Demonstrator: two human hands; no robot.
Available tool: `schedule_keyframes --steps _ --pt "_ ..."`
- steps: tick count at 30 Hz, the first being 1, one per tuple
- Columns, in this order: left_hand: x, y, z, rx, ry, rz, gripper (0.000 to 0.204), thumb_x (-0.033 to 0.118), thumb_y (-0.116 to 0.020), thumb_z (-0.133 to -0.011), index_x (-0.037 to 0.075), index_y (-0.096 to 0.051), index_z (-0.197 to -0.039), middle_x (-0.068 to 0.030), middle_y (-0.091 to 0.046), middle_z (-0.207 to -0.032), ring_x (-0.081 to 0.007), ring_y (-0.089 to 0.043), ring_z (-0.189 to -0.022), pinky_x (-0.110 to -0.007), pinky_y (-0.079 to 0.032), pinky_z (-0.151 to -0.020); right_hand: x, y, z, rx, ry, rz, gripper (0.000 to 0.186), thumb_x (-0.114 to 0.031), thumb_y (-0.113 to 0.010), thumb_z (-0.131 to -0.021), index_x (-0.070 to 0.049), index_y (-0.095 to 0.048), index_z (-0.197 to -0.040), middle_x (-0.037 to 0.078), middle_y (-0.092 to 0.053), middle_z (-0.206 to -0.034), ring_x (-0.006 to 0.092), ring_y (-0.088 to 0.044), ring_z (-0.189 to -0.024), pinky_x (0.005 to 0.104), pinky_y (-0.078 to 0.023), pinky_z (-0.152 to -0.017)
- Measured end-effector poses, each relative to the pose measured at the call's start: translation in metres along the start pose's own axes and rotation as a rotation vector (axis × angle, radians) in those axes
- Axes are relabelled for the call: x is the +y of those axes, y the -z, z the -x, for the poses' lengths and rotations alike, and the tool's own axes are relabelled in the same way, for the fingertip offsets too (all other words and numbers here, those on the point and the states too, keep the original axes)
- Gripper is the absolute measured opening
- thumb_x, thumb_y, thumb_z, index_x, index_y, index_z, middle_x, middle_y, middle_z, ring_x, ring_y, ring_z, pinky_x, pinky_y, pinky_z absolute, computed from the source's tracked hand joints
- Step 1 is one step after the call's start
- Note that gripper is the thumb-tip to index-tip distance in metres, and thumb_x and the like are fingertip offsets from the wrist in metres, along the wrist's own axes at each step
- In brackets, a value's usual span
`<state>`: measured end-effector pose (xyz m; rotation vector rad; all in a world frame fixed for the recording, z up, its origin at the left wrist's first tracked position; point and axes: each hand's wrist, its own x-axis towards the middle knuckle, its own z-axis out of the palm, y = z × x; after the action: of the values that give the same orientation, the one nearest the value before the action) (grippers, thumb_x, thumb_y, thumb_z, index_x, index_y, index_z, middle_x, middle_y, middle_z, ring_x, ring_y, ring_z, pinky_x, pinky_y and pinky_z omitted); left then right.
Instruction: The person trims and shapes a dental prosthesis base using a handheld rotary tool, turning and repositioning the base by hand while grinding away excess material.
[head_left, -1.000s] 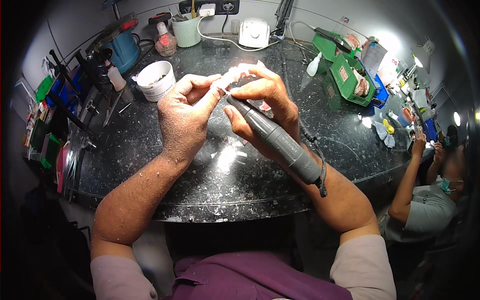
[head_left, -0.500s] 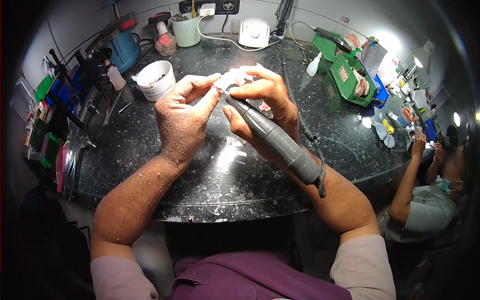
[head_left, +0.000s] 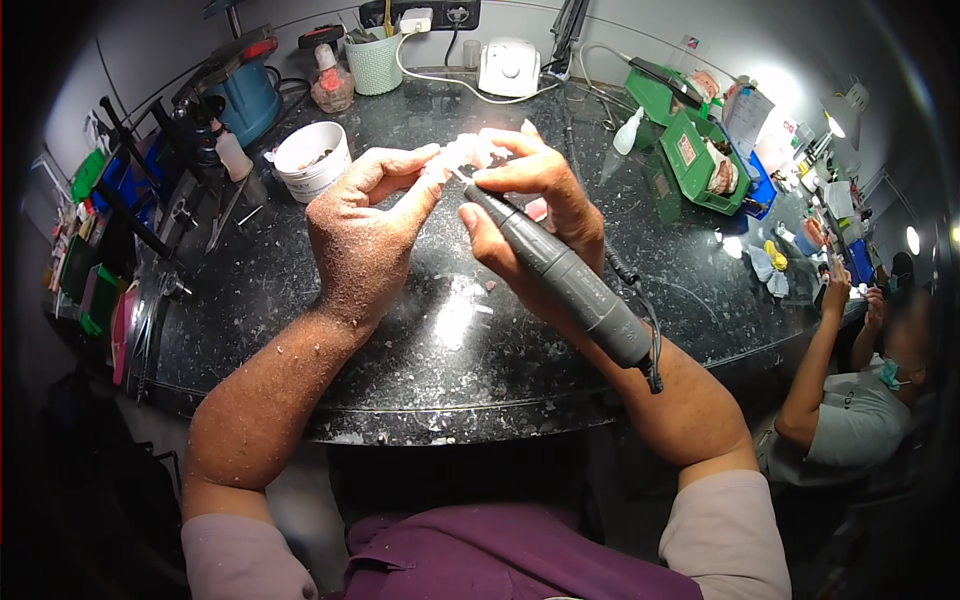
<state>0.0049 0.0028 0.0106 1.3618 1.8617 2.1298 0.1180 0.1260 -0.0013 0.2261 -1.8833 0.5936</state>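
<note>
My left hand (head_left: pixel 362 220), coated in pale dust, pinches a pink denture (head_left: pixel 464 152) at its left side between thumb and fingers. Glare and fingers hide much of the denture's shape. In my right hand (head_left: pixel 552 200) is a dark grey rotary handpiece (head_left: pixel 565 275), slanting from its tip at the denture down to a cord end above my right forearm. The tip meets or nearly meets the pink surface; I cannot tell which. Fingers of the right hand also reach to the denture's far right side.
A white tub (head_left: pixel 312 165) stands left of my hands. Behind are a bottle (head_left: pixel 331 88), a pale green cup (head_left: pixel 374 66) and a white control box (head_left: pixel 509 68). Green trays (head_left: pixel 690 160) with dental models sit right, near a squeeze bottle (head_left: pixel 628 132). Another person (head_left: pixel 850 410) works far right.
The handpiece and my right hand have shifted slightly right and down, its cord end swinging along. My left hand has barely moved with the denture.
</note>
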Motion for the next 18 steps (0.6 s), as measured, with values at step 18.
schedule_keyframes --steps 18 --pt "-0.012 0.005 -0.008 -0.129 0.244 0.317 0.013 0.006 -0.07 -0.088 -0.004 -0.067 -0.096 -0.0117 -0.072 -0.088 -0.0156 -0.07 -0.083 -0.028 -0.056 -0.08 0.006 0.007 -0.006 -0.086 0.083 0.004 0.034 -0.001 -0.076 -0.072 -0.007 -0.059 -0.101 0.017 -0.064 -0.113 0.0325 -0.06 -0.118 0.06 -0.031 -0.11"
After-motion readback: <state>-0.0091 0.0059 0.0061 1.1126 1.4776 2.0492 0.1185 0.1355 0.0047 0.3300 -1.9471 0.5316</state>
